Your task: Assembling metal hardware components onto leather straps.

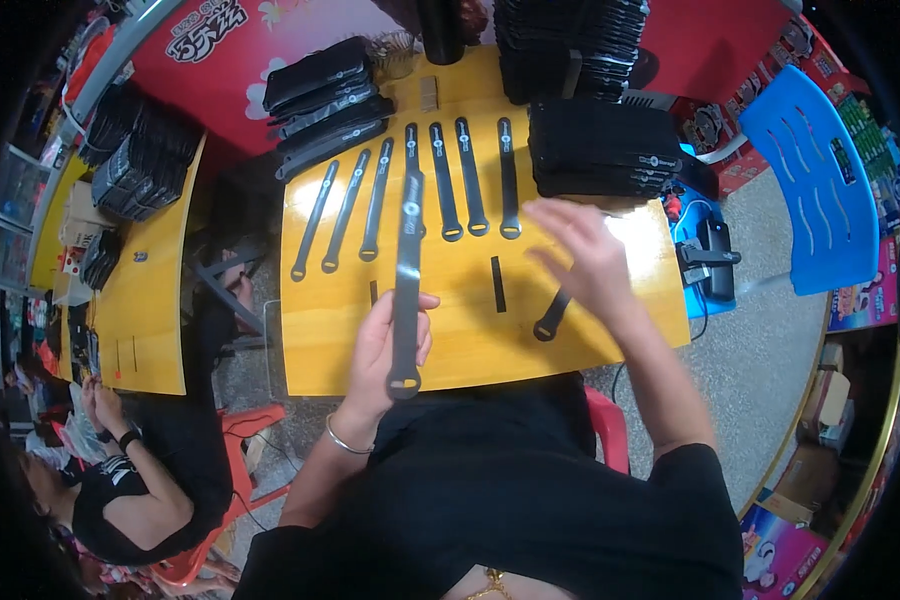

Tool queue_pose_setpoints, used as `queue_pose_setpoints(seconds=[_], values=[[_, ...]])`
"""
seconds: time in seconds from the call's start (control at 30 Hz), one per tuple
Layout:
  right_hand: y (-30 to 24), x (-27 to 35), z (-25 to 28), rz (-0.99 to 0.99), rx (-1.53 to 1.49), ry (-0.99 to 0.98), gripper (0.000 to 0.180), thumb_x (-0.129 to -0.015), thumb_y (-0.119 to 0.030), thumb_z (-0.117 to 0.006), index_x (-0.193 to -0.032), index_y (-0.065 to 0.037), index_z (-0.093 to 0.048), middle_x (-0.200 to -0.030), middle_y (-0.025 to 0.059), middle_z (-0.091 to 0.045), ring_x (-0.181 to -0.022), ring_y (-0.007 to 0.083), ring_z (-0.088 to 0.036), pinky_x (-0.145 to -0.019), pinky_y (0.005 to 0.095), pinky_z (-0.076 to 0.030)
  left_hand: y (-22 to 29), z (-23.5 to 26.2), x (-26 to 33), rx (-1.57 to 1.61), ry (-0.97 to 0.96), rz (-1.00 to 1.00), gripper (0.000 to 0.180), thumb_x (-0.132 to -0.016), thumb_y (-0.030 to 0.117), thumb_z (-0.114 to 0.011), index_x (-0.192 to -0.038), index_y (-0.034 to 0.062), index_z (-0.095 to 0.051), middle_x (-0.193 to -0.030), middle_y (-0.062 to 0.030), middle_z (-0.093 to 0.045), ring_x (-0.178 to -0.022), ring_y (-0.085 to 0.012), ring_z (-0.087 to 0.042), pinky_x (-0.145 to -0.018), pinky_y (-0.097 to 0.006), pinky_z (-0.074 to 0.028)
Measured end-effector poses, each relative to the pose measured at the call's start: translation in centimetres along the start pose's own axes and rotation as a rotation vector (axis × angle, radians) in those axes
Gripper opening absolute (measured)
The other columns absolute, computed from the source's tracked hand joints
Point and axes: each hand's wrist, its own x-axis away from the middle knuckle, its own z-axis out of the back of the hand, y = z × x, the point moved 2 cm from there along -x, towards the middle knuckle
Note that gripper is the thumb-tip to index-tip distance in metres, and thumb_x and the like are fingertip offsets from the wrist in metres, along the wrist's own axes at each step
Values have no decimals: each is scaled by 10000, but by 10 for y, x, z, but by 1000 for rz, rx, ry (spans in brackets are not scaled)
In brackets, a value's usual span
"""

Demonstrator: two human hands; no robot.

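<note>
My left hand [374,345] is closed around a long black strap [407,290], held upright above the table's near part. The strap has a slotted round end at the bottom and a pale print higher up. Over the right side of the table, my right hand [588,252] is spread with nothing in it. Partly under that hand lies another black strap [547,326]. Several similar straps [450,190] lie in a row across the table, slotted ends toward me. A short black strip [498,285] rests between my hands, and a second short strip [374,292] shows beside my left hand.
The yellow table [320,345] carries stacks of black pouches at back left [330,95] and right [605,145]. A tall black pile [570,50] stands behind. A blue chair [815,180] is at right. A person [135,480] works at another yellow table [150,310] at left.
</note>
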Motion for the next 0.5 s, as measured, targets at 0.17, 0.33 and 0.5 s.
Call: queue_pose_setpoints(seconds=[0.17,0.33,0.5], values=[[-80,6,-5,179,-231,-48,431,-697,-87,-755,-1114,-155,-672,-1094,80,-647,-709,163,-595,-602,275,-507,-4,-14,-7,-164,5,193,261,-968,256,-466,-1094,30,-502,-795,19,-516,-672,-27,-495,-584,-167,-381],[-82,24,-10,180,-354,9,299,-776,-28,-681,-1071,-73,-670,-961,76,-690,-652,145,-602,-583,243,-496,5,-26,-9,-532,-158,161,194,-960,110,-412,-1060,-6,-531,-776,-38,-550,-640,-109,-505,-579,-245,-402],[-58,37,4,-909,-1123,102,152,-942,-41,-497,-1027,-3,-618,-935,137,-667,-684,91,-610,-597,215,-500,4,-20,-2,-568,-320,292,218,-973,151,-432,-1000,18,-603,-618,-29,-461,-548,-99,-432,-523,-243,-353]])
